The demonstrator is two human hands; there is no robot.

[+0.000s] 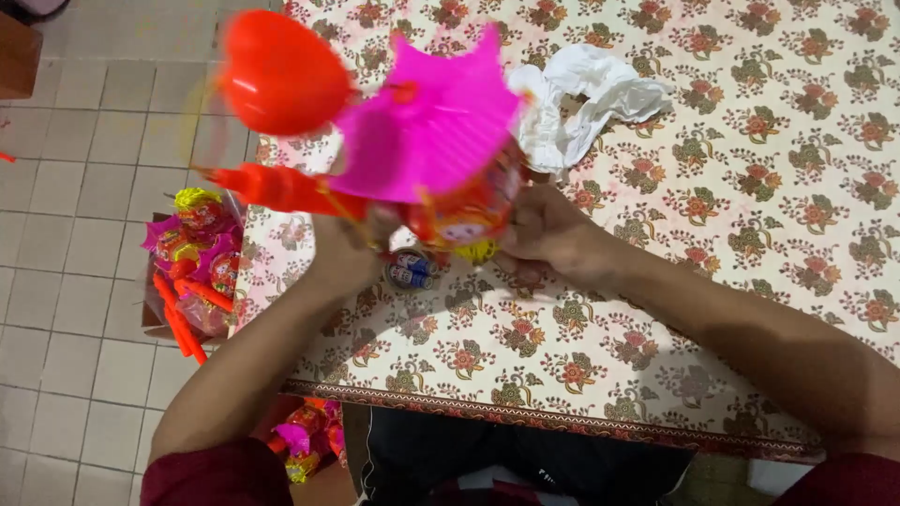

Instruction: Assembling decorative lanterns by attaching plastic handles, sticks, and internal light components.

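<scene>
Both my hands hold up a colourful paper lantern [441, 150] over the table. It has a bright pink pleated fan-like part, an orange and yellow printed body, a red rounded piece [281, 70] at the upper left and an orange tassel-like piece [281, 187] sticking out to the left. My left hand [352, 248] grips it from below on the left. My right hand [544, 230] grips the body on the right. The lantern is blurred by motion. A small round tape roll [410, 272] lies on the cloth just under my hands.
The table [750, 187] is covered by a cream cloth with a floral pattern. A crumpled white plastic bag [586, 98] lies behind the lantern. A box with more lanterns [192, 272] stands on the tiled floor at the left. More lanterns [305, 436] sit under the table's front edge.
</scene>
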